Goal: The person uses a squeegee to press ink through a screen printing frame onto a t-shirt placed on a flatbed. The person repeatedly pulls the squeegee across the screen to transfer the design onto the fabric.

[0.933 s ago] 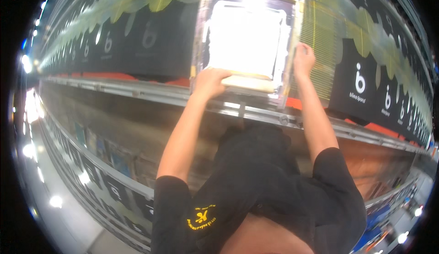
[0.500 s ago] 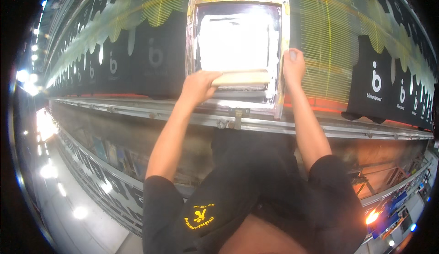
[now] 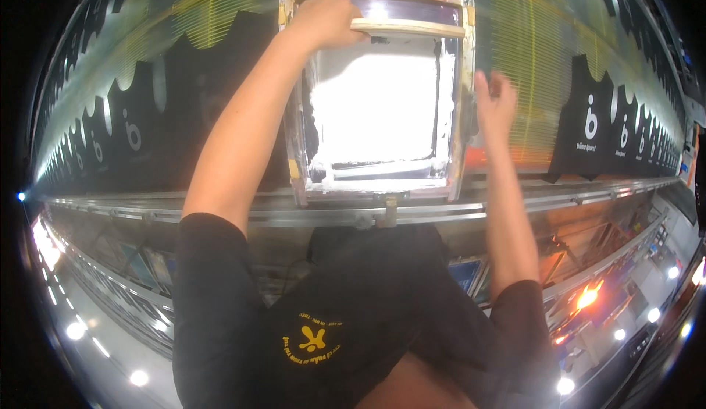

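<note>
A screen-printing frame point(image 3: 294, 159) with worn, ink-stained edges lies on the long printing table in front of me. Bright white ink point(image 3: 379, 107) covers most of its mesh. My left hand point(image 3: 327, 23) is closed on the left end of a squeegee point(image 3: 419, 28) with a pale wooden bar. The squeegee lies across the far part of the frame; its lower edge is partly hidden. Beside the frame's right edge is my right hand point(image 3: 496, 104), holding nothing, its thumb and loosely bent fingers apart.
Black fabric pieces point(image 3: 570, 133) with a white printed logo lie in rows on both sides. Yellow-striped table surface point(image 3: 529, 63) shows between them. A metal rail point(image 3: 279, 216) with a bracket point(image 3: 387, 209) runs along the near edge. Bright orange light point(image 3: 588, 296) glows at the lower right.
My left hand has pushed the squeegee from the near part of the frame to its far end. My right hand has come slightly away from the frame's right edge, its fingers loosened.
</note>
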A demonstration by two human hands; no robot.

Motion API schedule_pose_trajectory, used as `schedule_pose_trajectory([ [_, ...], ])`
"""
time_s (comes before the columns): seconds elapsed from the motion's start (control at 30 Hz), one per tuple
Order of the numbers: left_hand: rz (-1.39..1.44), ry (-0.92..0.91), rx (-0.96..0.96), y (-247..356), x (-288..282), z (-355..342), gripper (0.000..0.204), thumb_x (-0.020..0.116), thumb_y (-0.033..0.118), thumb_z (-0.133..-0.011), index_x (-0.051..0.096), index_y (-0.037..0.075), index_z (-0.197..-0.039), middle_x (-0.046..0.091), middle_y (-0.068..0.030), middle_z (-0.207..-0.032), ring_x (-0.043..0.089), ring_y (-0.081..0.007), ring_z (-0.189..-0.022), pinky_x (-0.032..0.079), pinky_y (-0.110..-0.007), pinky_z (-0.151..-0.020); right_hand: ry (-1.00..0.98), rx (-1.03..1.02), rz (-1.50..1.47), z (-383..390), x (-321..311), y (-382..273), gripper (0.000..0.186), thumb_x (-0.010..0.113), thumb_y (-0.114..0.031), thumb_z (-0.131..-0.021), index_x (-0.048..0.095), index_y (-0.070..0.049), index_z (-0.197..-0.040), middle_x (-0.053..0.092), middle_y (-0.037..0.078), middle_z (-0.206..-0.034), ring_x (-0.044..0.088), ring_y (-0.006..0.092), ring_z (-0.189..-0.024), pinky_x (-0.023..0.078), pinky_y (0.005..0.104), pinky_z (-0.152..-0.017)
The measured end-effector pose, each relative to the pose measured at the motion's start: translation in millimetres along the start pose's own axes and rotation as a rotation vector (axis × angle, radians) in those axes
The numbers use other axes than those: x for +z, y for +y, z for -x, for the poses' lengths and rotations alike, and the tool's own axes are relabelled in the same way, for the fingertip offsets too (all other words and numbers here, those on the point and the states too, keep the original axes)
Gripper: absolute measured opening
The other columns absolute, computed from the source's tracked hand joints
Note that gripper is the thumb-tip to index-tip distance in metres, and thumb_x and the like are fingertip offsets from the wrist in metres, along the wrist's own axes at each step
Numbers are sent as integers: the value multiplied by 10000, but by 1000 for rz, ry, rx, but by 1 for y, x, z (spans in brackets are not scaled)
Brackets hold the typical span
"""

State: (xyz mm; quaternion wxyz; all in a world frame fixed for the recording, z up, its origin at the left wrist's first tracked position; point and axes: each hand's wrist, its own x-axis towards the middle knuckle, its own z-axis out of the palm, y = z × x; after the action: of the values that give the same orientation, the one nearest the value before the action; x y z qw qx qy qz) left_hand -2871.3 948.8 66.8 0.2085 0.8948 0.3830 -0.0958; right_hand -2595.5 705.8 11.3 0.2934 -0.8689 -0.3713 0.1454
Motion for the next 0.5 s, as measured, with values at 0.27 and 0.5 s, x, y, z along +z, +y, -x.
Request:
schedule_pose_trajectory([
  [0.27, -32, 13, -52, -13, 8, -14, 498, 806, 555, -814, 827, 70, -926, 749, -147, -748, 738, -349, -770, 592, -449, -779, -599, -475, 409, -90, 26, -134, 454, 859, -478, -841, 810, -86, -1063, 777, 131, -996, 739, 323, -920, 576, 441, -824],
  [0.5, -12, 45, -76, 18, 44, 56, 427, 808, 531, -817, 848, 169, -1039, 790, -118, -866, 764, -344, -838, 604, -462, -781, -372, -648, 383, -11, 31, -82, 313, 860, -389, -815, 800, -115, -952, 747, 69, -882, 725, 300, -820, 560, 453, -744],
])
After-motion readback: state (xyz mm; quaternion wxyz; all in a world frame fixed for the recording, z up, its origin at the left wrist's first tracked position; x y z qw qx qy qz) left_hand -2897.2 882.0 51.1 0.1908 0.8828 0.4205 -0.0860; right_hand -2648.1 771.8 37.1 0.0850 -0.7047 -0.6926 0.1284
